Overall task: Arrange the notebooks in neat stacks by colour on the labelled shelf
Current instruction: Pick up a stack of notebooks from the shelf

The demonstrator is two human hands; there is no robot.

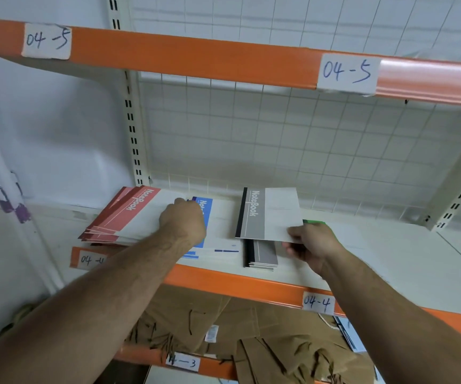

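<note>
Grey notebook (273, 214) hangs just above the grey stack (262, 254) on the 04-4 shelf (390, 245), its long axis front to back like the stack's, set slightly behind it. My right hand (311, 246), right of the stack, pinches its near corner. My left hand (183, 221), left of the stack, curls on the red notebooks (129, 217); I cannot tell whether it grips them.

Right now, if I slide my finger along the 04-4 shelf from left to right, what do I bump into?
red notebooks → left hand → blue notebooks → grey notebook → right hand
</note>
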